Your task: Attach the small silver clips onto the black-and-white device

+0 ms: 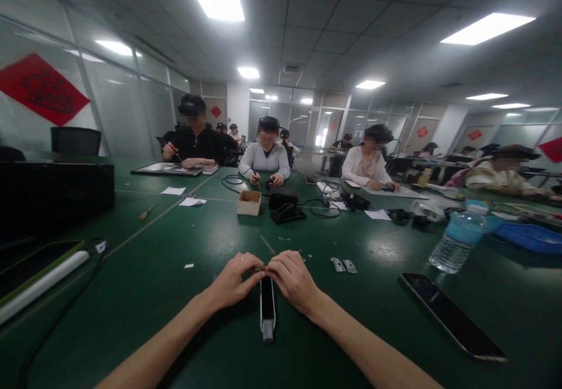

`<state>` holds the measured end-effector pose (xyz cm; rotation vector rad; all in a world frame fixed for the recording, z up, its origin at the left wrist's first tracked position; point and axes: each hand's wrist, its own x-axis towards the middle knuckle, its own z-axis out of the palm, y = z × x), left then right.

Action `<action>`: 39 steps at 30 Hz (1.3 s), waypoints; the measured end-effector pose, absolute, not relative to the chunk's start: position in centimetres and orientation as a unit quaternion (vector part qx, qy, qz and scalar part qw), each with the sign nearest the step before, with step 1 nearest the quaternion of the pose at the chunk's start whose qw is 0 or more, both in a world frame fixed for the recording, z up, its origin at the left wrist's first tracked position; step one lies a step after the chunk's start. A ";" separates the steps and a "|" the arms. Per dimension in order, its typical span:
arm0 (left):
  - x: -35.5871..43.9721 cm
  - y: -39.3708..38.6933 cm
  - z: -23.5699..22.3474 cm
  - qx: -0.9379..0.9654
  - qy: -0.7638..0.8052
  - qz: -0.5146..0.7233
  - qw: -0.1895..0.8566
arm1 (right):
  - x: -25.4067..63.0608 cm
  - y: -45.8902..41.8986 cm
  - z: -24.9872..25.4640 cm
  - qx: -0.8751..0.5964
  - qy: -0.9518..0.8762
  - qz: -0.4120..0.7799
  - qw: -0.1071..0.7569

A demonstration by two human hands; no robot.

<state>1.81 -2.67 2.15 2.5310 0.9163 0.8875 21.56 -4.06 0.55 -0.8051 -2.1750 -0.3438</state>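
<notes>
In the head view, a slim black device with a white rim and a grey end piece [267, 307] lies lengthwise on the green table, its grey end towards me. My left hand [235, 279] and my right hand [293, 280] meet at its far end. Both are closed, with thumbs and fingertips pinched almost together. Whatever sits between the fingertips is too small to make out, and the device's far tip is hidden behind them. Two small silvery pieces [343, 266] lie to the right of my right hand.
A phone [452, 316] and a water bottle [459, 239] stand at the right. A small box [249, 203] and black equipment with cables [285, 204] are ahead. A screwdriver [147, 212] lies left, near a dark monitor [57, 201]. Several people work across the green table [184, 342].
</notes>
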 end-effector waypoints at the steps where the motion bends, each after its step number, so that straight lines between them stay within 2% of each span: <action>1: 1.8 -2.7 2.2 0.881 0.319 0.312 0.158 | 21.6 -4.1 0.6 -0.326 -0.852 -0.136 0.387; 16: 1.9 -2.9 2.6 0.866 0.334 0.325 0.180 | 22.1 -3.7 0.3 -0.383 -0.838 -0.134 0.364; 23: 1.0 -1.6 1.9 0.860 0.372 0.311 0.157 | 22.8 -3.3 0.5 -0.409 -0.834 -0.119 0.352; 33: 0.5 -1.4 2.4 0.877 0.410 0.223 0.111 | 23.7 -3.1 0.6 -0.473 -0.846 -0.055 0.241; 39: 0.6 -1.4 2.3 0.877 0.414 0.217 0.110 | 23.4 -3.3 0.5 -0.464 -0.858 -0.032 0.219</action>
